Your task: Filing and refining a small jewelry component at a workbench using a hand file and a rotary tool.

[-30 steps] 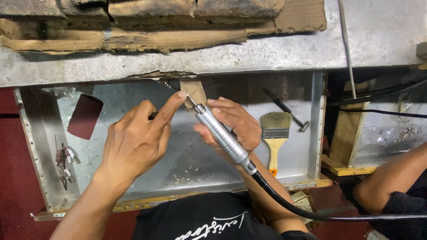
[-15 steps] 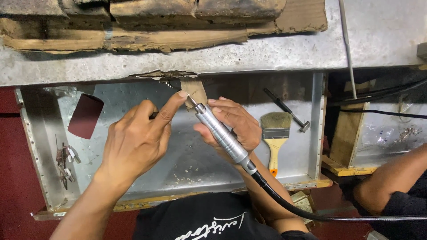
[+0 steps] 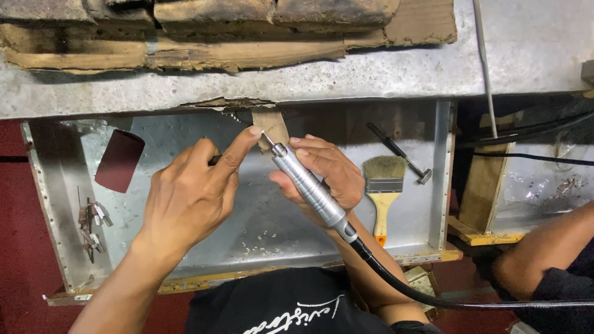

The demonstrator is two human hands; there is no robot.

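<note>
Metal tray (image 3: 433,185) unchanged; right hand (image 3: 325,173) fingers still grip rotary handpiece (image 3: 309,188); left hand (image 3: 192,192) steadies.

A single head-worn camera is supplying the only view, so nothing is being shared with a second one. It is looking steeply down from above the wearer's chest, whose dark shirt (image 3: 291,309) is filling the lower edge, and it is facing forward across a shallow metal tray (image 3: 260,229) toward a rough concrete ledge (image 3: 346,74) running along the top. It is sitting close: the left hand (image 3: 192,198) and right hand (image 3: 325,176) are occupying the centre of the frame, with both forearms entering from below. At the right edge, another person's arm (image 3: 544,253) is intruding, cut off by the frame.
</note>
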